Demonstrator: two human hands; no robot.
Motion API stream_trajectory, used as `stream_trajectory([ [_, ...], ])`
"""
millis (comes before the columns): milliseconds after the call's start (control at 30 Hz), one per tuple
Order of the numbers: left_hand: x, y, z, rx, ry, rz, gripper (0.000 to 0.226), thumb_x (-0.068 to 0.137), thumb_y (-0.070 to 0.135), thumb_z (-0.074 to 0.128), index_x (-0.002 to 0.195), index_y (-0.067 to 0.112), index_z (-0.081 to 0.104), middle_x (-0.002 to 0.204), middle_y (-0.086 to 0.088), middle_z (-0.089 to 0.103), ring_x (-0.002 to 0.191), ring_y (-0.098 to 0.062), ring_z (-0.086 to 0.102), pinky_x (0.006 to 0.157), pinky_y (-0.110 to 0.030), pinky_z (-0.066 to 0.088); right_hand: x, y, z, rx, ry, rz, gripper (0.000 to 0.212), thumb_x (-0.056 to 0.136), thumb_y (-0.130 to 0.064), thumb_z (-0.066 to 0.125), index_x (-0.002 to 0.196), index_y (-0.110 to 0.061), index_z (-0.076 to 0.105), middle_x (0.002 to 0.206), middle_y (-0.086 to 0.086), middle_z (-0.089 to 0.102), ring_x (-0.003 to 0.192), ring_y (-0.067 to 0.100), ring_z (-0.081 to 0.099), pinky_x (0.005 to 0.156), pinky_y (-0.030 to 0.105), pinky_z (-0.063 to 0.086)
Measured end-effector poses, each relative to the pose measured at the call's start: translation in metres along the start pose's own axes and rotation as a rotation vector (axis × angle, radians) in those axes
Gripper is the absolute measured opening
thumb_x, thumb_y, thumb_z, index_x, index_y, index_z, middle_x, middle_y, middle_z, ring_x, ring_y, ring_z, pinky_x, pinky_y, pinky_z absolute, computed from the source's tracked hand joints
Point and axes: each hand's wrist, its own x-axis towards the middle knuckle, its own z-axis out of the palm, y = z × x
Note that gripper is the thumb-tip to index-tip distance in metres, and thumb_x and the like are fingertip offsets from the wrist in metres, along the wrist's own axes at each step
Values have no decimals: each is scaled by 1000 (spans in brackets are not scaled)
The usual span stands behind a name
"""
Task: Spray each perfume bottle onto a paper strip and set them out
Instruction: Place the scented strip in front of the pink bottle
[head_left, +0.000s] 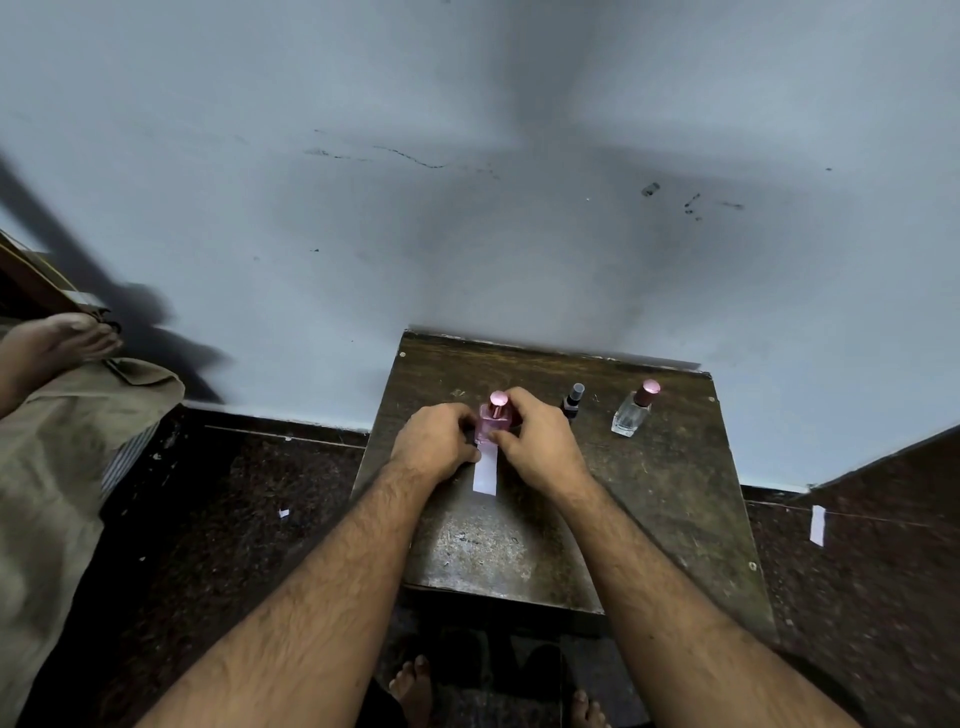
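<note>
A pink perfume bottle (492, 422) with a pink cap stands upright on the dark wooden table (654, 493). My left hand (439, 436) and my right hand (535, 441) close around it from either side. A white paper strip (486, 470) lies on the table just in front of the bottle, its far end between my thumbs. To the right stand a small dark bottle (572, 401) with a grey cap and a clear glass bottle (635, 410) with a pink cap, both untouched.
The table stands against a pale blue wall. Another paper strip (817, 525) lies on the dark floor at the right. A person's foot (57, 340) and beige cloth (62, 441) are at the far left. My own feet (415, 691) show below the table.
</note>
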Motion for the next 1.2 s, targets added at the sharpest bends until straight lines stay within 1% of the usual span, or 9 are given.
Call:
stream_trajectory([
  [400,2,0,-3,52,-23,28,29,74,27,79,100,29,66,81,8,62,86,-18,63,80,-35,52,2,-2,3,-42,16,6,22,83,-18,70,103,-17,60,97,-1,69,90,19,63,81,35,51],
  [600,-5,-1,-1,33,-5,32,31,77,28,75,107,29,66,94,3,69,88,-19,64,83,-37,54,1,-3,4,-61,28,5,20,83,-20,70,100,-18,58,96,0,69,89,20,63,78,34,50],
  [733,-13,-1,-1,9,48,47,33,83,26,70,116,28,64,98,4,69,91,-17,63,79,-33,51,-2,-4,2,-49,10,-1,36,82,-21,71,116,-19,58,105,1,68,96,20,64,85,36,51],
  [833,-20,-3,-3,-10,106,21,38,85,23,69,122,28,62,100,5,70,94,-17,63,86,-38,53,-8,-7,-1,-5,50,26,49,81,-20,73,126,-22,54,116,0,64,104,16,62,94,35,50],
  [900,-27,-3,-6,-24,155,-1,38,86,23,68,124,27,62,99,5,70,94,-17,64,88,-38,53,-17,-10,-6,-4,116,63,51,83,-19,72,130,-19,53,120,0,61,107,15,60,97,34,49],
  [967,-35,-4,-8,-51,199,-13,34,87,24,68,121,26,64,98,4,71,94,-17,64,88,-37,54,-28,-13,-11,-1,177,82,44,84,-19,70,125,-17,57,116,0,62,103,15,60,95,34,50],
  [1033,-45,-6,-10,-80,222,-14,30,87,23,68,117,24,66,96,3,72,94,-17,65,87,-35,53,-41,-17,-13,2,206,85,28,85,-20,68,113,-16,63,106,0,64,94,15,61,88,35,52],
  [1100,-57,-8,-10,-100,244,-23,26,87,23,68,113,23,68,95,2,72,93,-17,65,86,-33,53,-55,-20,-12,-8,199,87,15,85,-21,67,99,-17,66,97,-1,65,87,15,60,83,36,52],
  [1200,-74,-17,-11,-142,296,-77,22,88,21,66,109,22,70,99,0,72,94,-18,65,85,-30,52,-74,-26,-5,-34,148,75,8,84,-20,67,91,-16,69,94,1,66,86,17,61,81,34,51],
])
